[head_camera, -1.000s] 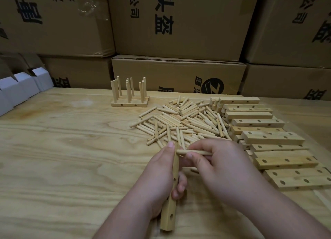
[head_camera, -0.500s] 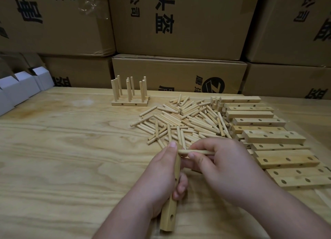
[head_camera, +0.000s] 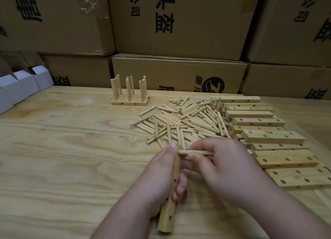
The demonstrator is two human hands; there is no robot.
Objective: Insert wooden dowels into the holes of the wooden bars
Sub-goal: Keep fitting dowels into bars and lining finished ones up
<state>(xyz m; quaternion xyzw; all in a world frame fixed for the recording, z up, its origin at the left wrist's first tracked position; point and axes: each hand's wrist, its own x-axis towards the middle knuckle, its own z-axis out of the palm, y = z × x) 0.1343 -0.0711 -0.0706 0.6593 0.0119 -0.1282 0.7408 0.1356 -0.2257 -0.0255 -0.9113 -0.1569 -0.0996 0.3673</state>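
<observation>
At lower centre of the frame, my left hand [head_camera: 161, 178] grips a wooden bar [head_camera: 170, 212] on edge, holes facing right; my right hand [head_camera: 222, 169] pinches a dowel [head_camera: 195, 152] level, its tip at the top hole, ready for insertion.

Left hand [head_camera: 161, 178] gripping wooden bar [head_camera: 170, 215], right hand [head_camera: 220, 167] pinching dowel [head_camera: 195, 152] against its top hole

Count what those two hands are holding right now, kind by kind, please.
Wooden bar, gripped by the left hand: 1
Wooden dowel, pinched by the right hand: 1
Total held: 2
The loose dowel pile beyond is too tangled to count.
</observation>
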